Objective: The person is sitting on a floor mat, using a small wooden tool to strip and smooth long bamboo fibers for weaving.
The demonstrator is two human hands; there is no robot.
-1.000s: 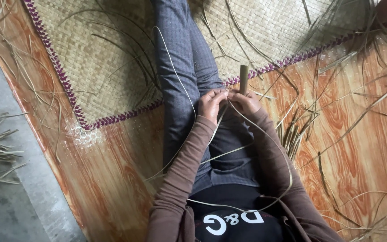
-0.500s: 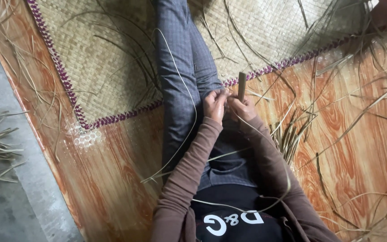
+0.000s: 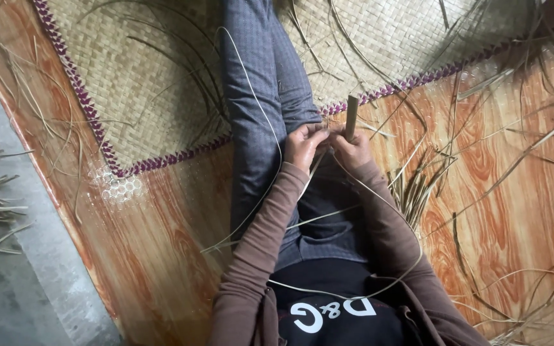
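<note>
Pale reed strip (image 3: 261, 115), one stick (image 3: 351, 115), two hands (image 3: 328, 146)

The floor (image 3: 161, 256) has an orange wood-grain cover, and a grey concrete strip (image 3: 8, 288) runs along its left side. A woven mat (image 3: 142, 83) with a purple edge lies on the floor at the top. Loose dry strips (image 3: 508, 160) are scattered over the floor and mat, with a small bundle (image 3: 411, 189) beside the person's leg.

We could not see what our left hand (image 3: 304, 146) pinched; our right hand (image 3: 352, 148) hid the stick's (image 3: 351, 117) lower end; the woven mat (image 3: 129, 83) ran off the top.
</note>
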